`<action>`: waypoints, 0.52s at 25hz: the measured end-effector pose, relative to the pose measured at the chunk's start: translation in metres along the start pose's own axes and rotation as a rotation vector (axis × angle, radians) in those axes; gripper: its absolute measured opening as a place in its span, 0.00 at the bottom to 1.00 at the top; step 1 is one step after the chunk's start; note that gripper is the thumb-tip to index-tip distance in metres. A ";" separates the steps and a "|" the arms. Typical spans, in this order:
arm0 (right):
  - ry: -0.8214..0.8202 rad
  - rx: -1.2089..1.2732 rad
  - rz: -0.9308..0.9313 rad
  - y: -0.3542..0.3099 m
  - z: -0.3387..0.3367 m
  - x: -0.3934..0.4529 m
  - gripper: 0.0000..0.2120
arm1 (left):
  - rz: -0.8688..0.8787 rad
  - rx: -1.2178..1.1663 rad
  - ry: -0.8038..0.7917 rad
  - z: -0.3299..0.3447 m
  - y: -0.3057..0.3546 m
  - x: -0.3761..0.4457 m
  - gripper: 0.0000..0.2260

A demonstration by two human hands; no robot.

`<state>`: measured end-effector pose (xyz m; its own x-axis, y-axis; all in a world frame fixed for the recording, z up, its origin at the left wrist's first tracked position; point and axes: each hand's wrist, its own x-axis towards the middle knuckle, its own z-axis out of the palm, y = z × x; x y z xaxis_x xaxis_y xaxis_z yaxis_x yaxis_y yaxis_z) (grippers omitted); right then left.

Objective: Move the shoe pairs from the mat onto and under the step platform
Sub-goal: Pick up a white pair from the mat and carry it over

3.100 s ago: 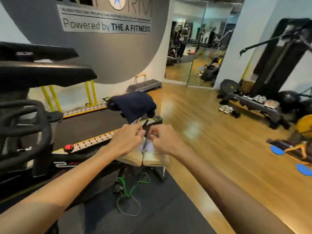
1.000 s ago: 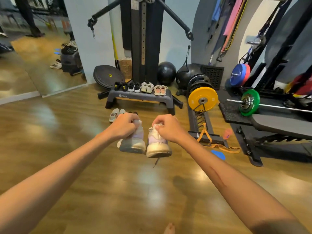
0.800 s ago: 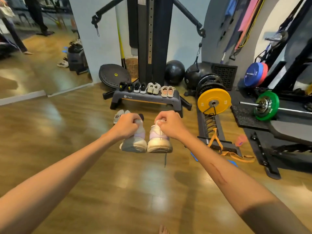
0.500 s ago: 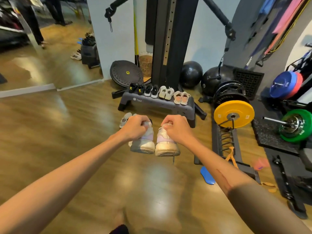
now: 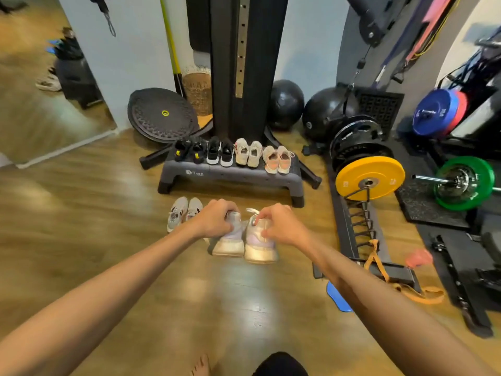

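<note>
A grey step platform [image 5: 238,178] stands on the wooden floor [image 5: 95,213] and carries four shoe pairs in a row: black [image 5: 189,151], black-and-white [image 5: 220,154], beige [image 5: 248,153] and pink [image 5: 278,159]. Just before its left end, a white pair [image 5: 183,211] lies on the floor.

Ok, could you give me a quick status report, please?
Left hand and right hand each grip a shoe. Platform top holds four pairs. Pair on floor in front.

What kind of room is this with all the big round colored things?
It looks like a gym. There is a yellow weight plate on a rack, a barbell with a green plate, and black exercise balls by the wall. Shoes sit in pairs on a gray step platform.
</note>
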<state>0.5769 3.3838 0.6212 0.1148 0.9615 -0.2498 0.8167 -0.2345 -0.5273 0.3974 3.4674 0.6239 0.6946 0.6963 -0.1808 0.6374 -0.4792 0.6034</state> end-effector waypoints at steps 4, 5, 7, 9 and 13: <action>0.011 0.055 0.092 0.044 -0.004 0.106 0.16 | -0.043 0.005 -0.091 0.003 -0.039 0.111 0.19; 0.008 0.063 0.095 0.056 -0.005 0.129 0.15 | -0.065 0.004 -0.103 0.008 -0.048 0.135 0.21; -0.026 0.072 0.099 0.091 0.001 0.186 0.12 | -0.110 0.021 -0.122 0.025 -0.069 0.194 0.22; -0.104 0.074 0.098 0.136 0.013 0.253 0.09 | -0.145 0.035 -0.140 0.050 -0.098 0.265 0.21; -0.246 0.094 0.127 0.223 0.045 0.375 0.09 | -0.228 0.077 -0.222 0.098 -0.165 0.388 0.19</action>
<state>0.7765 3.6850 0.3732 0.0633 0.8626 -0.5019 0.7472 -0.3744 -0.5492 0.5947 3.7638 0.3781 0.5816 0.6607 -0.4745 0.8022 -0.3694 0.4690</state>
